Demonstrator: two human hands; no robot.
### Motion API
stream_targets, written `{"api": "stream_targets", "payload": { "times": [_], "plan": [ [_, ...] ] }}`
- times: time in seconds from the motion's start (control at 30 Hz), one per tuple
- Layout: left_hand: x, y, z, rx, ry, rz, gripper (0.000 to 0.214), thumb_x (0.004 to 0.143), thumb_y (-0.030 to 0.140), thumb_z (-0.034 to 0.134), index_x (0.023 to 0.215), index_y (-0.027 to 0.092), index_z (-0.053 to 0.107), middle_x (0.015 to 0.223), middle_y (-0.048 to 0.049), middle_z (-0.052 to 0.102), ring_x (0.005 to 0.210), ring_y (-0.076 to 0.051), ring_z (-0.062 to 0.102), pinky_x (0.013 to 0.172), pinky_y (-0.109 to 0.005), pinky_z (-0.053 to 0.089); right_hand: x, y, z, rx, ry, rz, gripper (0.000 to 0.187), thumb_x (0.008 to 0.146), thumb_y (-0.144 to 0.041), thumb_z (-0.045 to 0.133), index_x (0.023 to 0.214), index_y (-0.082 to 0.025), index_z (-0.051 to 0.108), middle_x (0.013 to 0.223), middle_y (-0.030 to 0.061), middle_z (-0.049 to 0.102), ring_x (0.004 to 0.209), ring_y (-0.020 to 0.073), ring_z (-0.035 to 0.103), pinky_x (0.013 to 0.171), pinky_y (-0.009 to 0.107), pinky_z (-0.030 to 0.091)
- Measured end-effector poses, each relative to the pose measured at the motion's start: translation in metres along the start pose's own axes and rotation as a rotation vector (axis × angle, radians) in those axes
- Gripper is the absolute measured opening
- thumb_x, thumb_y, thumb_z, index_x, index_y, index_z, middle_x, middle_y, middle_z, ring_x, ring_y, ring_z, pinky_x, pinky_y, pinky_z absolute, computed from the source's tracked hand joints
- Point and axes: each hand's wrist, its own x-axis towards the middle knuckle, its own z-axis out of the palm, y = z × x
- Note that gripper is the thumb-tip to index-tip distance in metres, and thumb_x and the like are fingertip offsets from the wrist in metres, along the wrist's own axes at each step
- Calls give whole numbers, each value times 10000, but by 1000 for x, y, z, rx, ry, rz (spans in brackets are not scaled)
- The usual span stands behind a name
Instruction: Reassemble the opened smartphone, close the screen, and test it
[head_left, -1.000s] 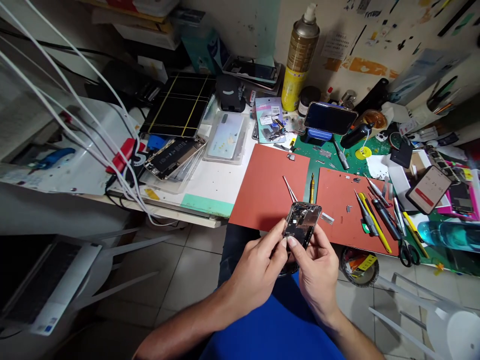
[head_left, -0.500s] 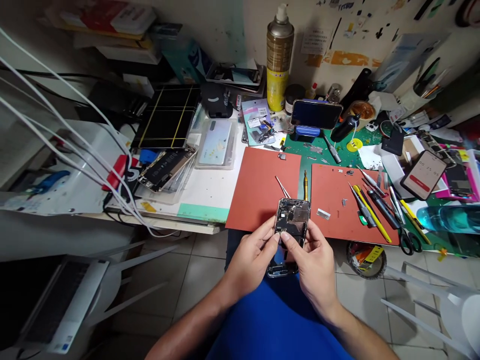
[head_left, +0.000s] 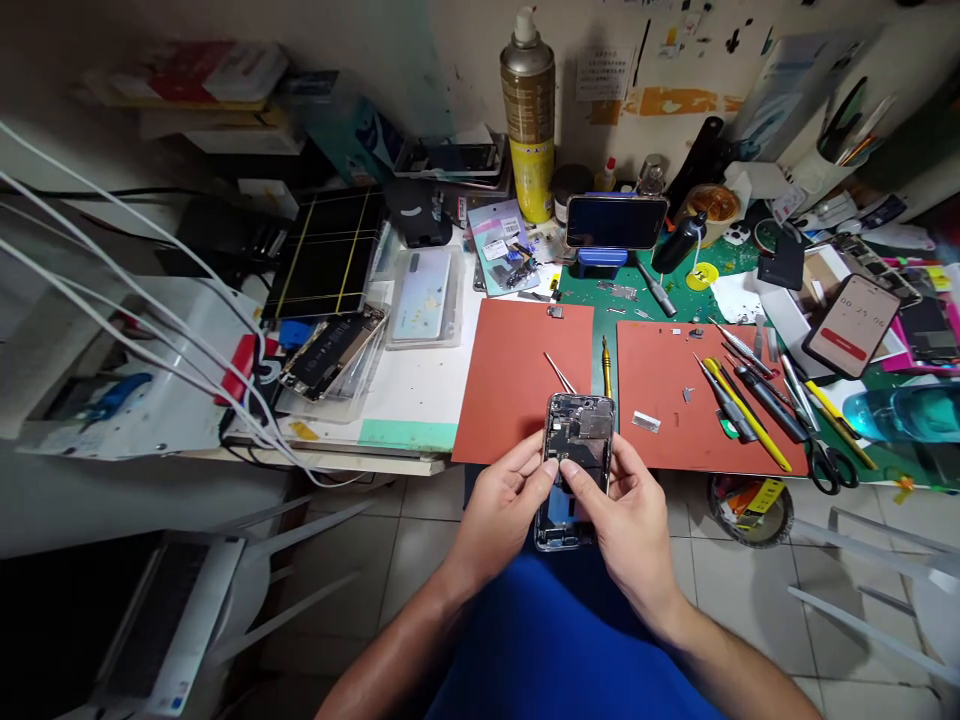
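An opened smartphone (head_left: 581, 430), its inner boards and parts bare, is held between both hands just off the bench's front edge. My left hand (head_left: 504, 505) grips its left side, the thumb pressing on the inside near the middle. On the other side, my right hand (head_left: 634, 515) wraps the right edge, its thumb also on the inner parts beside the left thumb. The fingers behind the phone are partly hidden. Just beyond the phone's top end, tweezers (head_left: 559, 372) lie on a red-brown mat (head_left: 510, 380), and a gold screwdriver (head_left: 607, 368) lies right of them.
A second red-brown mat (head_left: 652, 385) carries small parts, a yellow-handled tool (head_left: 750, 415) and several other tools. Scissors (head_left: 831, 470) overhang the front edge. A phone on a blue stand (head_left: 602, 258) and a spray can (head_left: 528, 120) stand behind. White cables (head_left: 191, 300) hang at left.
The view has shifted slightly, so the bench items sit a little differently in the picture. Both hands keep hold of the smartphone, thumbs still close together on it.
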Motion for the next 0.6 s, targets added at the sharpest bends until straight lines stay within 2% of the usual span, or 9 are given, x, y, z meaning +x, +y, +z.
{"api": "stream_targets", "payload": {
  "times": [0.17, 0.37, 0.47, 0.6],
  "plan": [
    [2, 0, 1, 4, 109, -32, 493, 995, 447, 678, 1386, 147, 708, 1250, -131, 792, 1109, -264, 762, 935, -343, 619, -2, 4, -6, 81, -76, 3, 488, 917, -380, 819, 1371, -253, 690, 1324, 81, 766, 1187, 272, 741, 1090, 459, 587],
    [4, -4, 2, -22, 153, -63, 523, 970, 460, 700, 1383, 140, 710, 1175, -128, 810, 1033, -268, 776, 859, -353, 642, -1, 6, -6, 118, -103, 18, 507, 919, -370, 818, 1396, -265, 685, 1332, 79, 766, 1205, 280, 744, 1072, 460, 610],
    [4, -6, -1, -41, 129, -79, 527, 974, 454, 706, 1405, 151, 697, 1161, -128, 813, 1045, -266, 776, 905, -372, 637, 1, 8, -7, 115, -88, 22, 514, 920, -369, 814, 1405, -264, 679, 1336, 79, 763, 1205, 282, 742, 1083, 474, 606],
    [4, -6, -6, -89, 36, -87, 536, 978, 421, 710, 1445, 161, 667, 1232, -147, 794, 1111, -267, 764, 980, -388, 617, 3, 9, -7, 109, -78, 30, 505, 921, -377, 810, 1398, -267, 684, 1337, 76, 761, 1198, 278, 741, 1081, 474, 605]
  ]
}}
